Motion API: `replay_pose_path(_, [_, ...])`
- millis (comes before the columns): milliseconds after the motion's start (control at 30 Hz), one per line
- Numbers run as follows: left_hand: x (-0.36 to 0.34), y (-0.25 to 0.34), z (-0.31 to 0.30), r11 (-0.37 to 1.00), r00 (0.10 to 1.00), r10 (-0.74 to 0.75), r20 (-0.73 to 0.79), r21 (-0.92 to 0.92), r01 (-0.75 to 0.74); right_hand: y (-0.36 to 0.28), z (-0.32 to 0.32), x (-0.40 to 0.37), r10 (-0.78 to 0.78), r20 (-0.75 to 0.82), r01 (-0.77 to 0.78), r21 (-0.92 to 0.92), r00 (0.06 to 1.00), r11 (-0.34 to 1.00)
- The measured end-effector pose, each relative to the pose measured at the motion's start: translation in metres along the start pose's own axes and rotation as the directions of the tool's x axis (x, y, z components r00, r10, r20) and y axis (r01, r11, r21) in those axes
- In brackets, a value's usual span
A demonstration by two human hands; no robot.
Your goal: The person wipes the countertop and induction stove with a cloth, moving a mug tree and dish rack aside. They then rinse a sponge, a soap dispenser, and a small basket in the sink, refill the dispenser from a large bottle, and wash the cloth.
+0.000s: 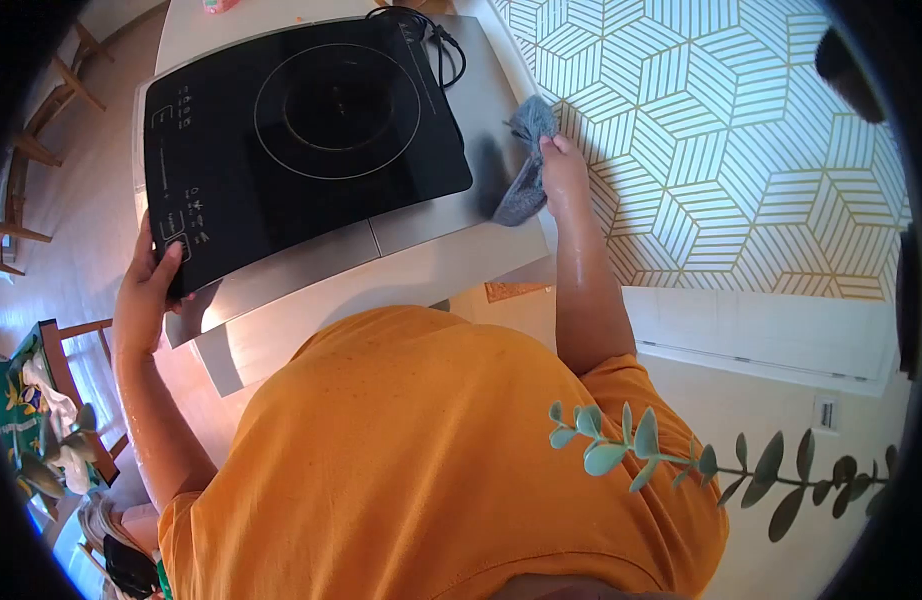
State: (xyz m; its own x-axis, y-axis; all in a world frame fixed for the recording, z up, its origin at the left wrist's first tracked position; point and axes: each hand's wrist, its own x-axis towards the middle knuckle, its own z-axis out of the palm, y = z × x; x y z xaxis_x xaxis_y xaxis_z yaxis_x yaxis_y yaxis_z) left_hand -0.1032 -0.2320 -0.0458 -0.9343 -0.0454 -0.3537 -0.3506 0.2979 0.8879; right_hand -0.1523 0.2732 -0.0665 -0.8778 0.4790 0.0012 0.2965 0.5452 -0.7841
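Note:
A black induction cooktop (pixel 311 130) with a round ring marking lies tilted across a shiny metal surface (pixel 421 222). My left hand (pixel 151 270) grips its near left corner, thumb on top beside the printed controls and fingers at the edge. At the right end of the metal surface, my right hand (pixel 564 170) is closed around a grey cloth (pixel 526 190), which hangs down from it on both sides. A dark cable (pixel 446 45) lies coiled behind the cooktop's far right corner.
White wall with gold geometric lines (pixel 701 150) borders the counter on the right. Leafy stem (pixel 701 462) crosses the lower right. Wooden chairs (pixel 71 80) stand at the left, and a table with a green patterned cover (pixel 16 400) is at lower left.

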Motion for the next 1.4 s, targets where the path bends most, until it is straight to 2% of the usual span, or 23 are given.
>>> replay_pose_path(33, [0.001, 0.003, 0.004, 0.998, 0.999, -0.018, 0.031, -0.055, 0.020, -0.011, 0.000, -0.006, -0.002, -0.007, 0.002, 0.006, 1.000, 1.000])
replay_pose_path(100, [0.003, 0.009, 0.018, 0.994, 1.000, 0.007, 0.028, -0.112, -0.004, -0.030, 0.004, -0.020, 0.111, 0.105, -0.144, 0.396, 0.988, 0.907])
replay_pose_path(167, [0.008, 0.012, 0.032, 0.992, 0.999, -0.007, 0.034, -0.129, 0.011, -0.041, -0.001, -0.027, 0.103, 0.142, -0.155, 0.425, 0.984, 0.892])
replay_pose_path(233, [0.014, 0.014, 0.043, 0.989, 0.995, 0.028, 0.094, -0.146, -0.014, -0.040, -0.005, -0.022, -0.072, 0.020, 0.060, 0.345, 0.997, 0.937])
replay_pose_path(267, [0.015, 0.020, 0.048, 0.994, 0.995, 0.005, 0.104, -0.112, 0.006, -0.042, -0.009, -0.021, -0.071, 0.023, 0.058, 0.348, 0.997, 0.936])
replay_pose_path(333, [0.019, 0.029, 0.056, 0.997, 0.993, -0.022, 0.112, -0.073, 0.030, -0.058, -0.018, -0.022, -0.160, -0.085, 0.172, 0.159, 0.983, 0.972])
replay_pose_path(433, [0.026, 0.031, 0.065, 0.992, 0.988, -0.014, 0.154, -0.124, 0.033, -0.084, -0.017, -0.029, -0.141, -0.127, 0.159, 0.144, 0.982, 0.977])
replay_pose_path(500, [0.028, 0.032, 0.068, 0.992, 0.984, 0.019, 0.175, -0.126, 0.003, -0.072, -0.012, -0.015, -0.101, -0.063, 0.104, 0.049, 0.993, 0.993])
replay_pose_path(567, [0.026, 0.033, 0.068, 0.985, 0.983, 0.009, 0.185, -0.168, 0.023, -0.056, -0.003, -0.006, -0.163, 0.165, 0.194, -0.192, 0.973, 0.962])
replay_pose_path(600, [0.024, 0.033, 0.068, 0.976, 0.981, -0.001, 0.195, -0.211, 0.043, -0.051, 0.002, -0.006, -0.249, 0.235, 0.322, -0.355, 0.939, 0.878])
replay_pose_path(700, [0.018, 0.026, 0.062, 0.963, 0.964, 0.046, 0.263, -0.267, 0.027, -0.034, 0.023, 0.001, -0.338, 0.328, 0.451, -0.383, 0.882, 0.806])
replay_pose_path(733, [0.021, 0.020, 0.063, 0.964, 0.964, 0.037, 0.262, -0.262, 0.034, -0.031, 0.031, 0.000, -0.319, 0.353, 0.452, -0.413, 0.880, 0.790])
replay_pose_path(800, [0.030, 0.013, 0.066, 0.964, 0.949, 0.220, 0.227, 0.101, -0.247, -0.030, 0.042, -0.001, -0.359, 0.318, 0.477, -0.497, 0.878, 0.725])
replay_pose_path(933, [0.028, 0.023, 0.061, 0.974, 0.946, 0.150, 0.288, 0.120, -0.191, -0.047, 0.075, -0.022, -0.458, 0.271, 0.509, -0.666, 0.846, 0.546])
replay_pose_path(1033, [0.034, 0.014, 0.059, 0.995, 0.927, 0.101, 0.360, -0.021, -0.100, -0.087, 0.133, -0.072, -0.630, 0.289, 0.656, -0.575, 0.721, 0.488])
replay_pose_path(1100, [0.035, 0.010, 0.059, 0.977, 0.902, 0.108, 0.417, -0.212, -0.019, -0.130, 0.168, -0.105, -0.638, 0.390, 0.743, -0.438, 0.664, 0.506])
replay_pose_path(1167, [0.045, -0.003, 0.060, 0.981, 0.901, 0.164, 0.400, -0.163, -0.106, -0.153, 0.206, -0.139, -0.706, 0.411, 0.816, -0.253, 0.576, 0.519])
replay_pose_path(1200, [0.048, -0.008, 0.060, 0.975, 0.896, 0.221, 0.386, -0.113, -0.192, -0.170, 0.215, -0.155, -0.697, 0.434, 0.804, -0.127, 0.571, 0.580])
replay_pose_path(1233, [0.044, -0.009, 0.059, 0.974, 0.896, 0.224, 0.383, -0.111, -0.197, -0.168, 0.232, -0.151, -0.701, 0.430, 0.807, -0.126, 0.569, 0.578])
replay_pose_path(1300, [0.037, -0.007, 0.059, 0.966, 0.904, 0.235, 0.357, -0.186, -0.177, -0.165, 0.257, -0.135, -0.835, 0.399, 0.834, 0.245, 0.379, 0.495])
replay_pose_path(1333, [0.046, -0.014, 0.057, 0.983, 0.890, 0.180, 0.418, -0.108, -0.148, -0.163, 0.238, -0.126, -0.834, 0.473, 0.752, 0.429, 0.285, 0.501])
replay_pose_path(1367, [0.050, -0.022, 0.058, 0.982, 0.887, 0.188, 0.421, -0.113, -0.155, -0.159, 0.219, -0.117, -0.834, 0.473, 0.758, 0.421, 0.286, 0.498])
replay_pose_path(1400, [0.040, -0.011, 0.061, 0.963, 0.899, 0.125, 0.420, -0.270, -0.008, -0.151, 0.201, -0.105, -0.807, 0.543, 0.883, 0.231, 0.231, 0.409])
